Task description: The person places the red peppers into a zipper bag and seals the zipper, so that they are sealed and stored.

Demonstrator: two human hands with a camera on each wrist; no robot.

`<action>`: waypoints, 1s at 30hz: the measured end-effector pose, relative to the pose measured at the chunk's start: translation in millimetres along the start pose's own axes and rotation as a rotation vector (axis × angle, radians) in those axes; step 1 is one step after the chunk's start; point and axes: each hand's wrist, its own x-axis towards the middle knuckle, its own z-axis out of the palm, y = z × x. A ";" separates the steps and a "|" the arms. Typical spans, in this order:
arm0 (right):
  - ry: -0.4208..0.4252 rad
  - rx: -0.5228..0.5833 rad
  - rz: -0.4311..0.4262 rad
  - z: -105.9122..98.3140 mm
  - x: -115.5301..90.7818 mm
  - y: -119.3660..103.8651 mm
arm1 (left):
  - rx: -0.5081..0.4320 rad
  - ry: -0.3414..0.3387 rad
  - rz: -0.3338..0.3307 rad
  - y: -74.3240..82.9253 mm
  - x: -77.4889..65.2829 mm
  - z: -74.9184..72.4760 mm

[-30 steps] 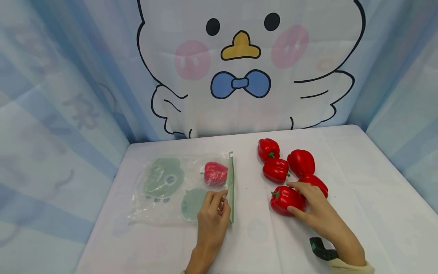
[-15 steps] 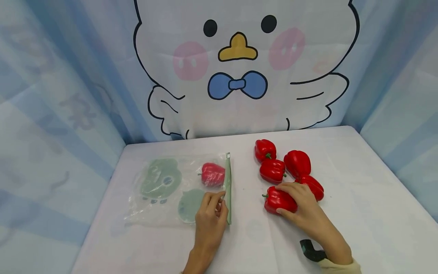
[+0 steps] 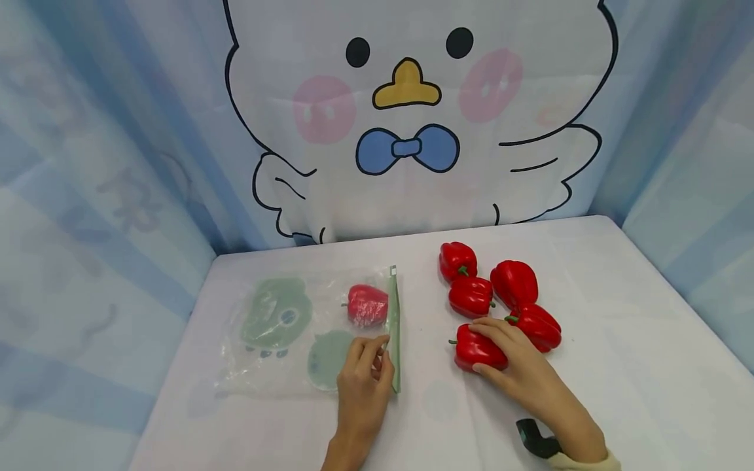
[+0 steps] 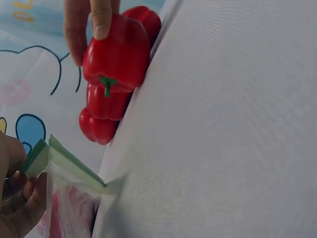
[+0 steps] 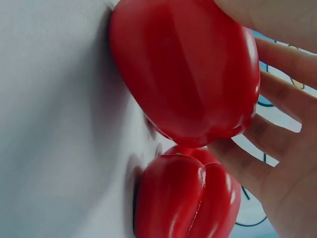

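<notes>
A clear zip bag [image 3: 235, 376] with green prints lies flat, a red bell pepper [image 3: 366, 306] inside it close to the mouth. My left hand [image 3: 364, 386] pinches the green zip strip [image 3: 395, 307] along the bag's right edge. In the left wrist view, the two green lips [image 4: 74, 161] of the mouth stand apart. My right hand [image 3: 521, 366] grips another red bell pepper [image 3: 478, 348] between thumb and fingers, its green stem pointing left toward the bag. The right wrist view shows this pepper [image 5: 185, 69] low over the white cloth, fingers curved along its far side.
Several loose red bell peppers [image 3: 471, 297] sit behind and right of the right hand, one [image 3: 536, 327] right by its fingers. A black strap mount [image 3: 537, 439] is on the right wrist. White cloth covers the table [image 3: 436, 432]; printed curtains [image 3: 406, 196] surround it.
My right hand has drawn its bell pepper a little left, away from the other peppers. My left hand keeps its pinch on the bag's edge. The head view has shifted slightly.
</notes>
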 end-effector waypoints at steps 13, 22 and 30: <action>-0.047 0.005 0.012 4.4 -0.4 -0.1 | -0.009 0.008 0.021 -4.4 -0.4 3.2; -0.044 0.048 0.013 17.9 9.0 -5.5 | 0.000 0.024 0.034 -7.5 1.1 0.1; -0.039 0.197 0.014 37.4 22.6 -13.0 | -0.006 0.020 0.002 -4.4 0.2 -3.0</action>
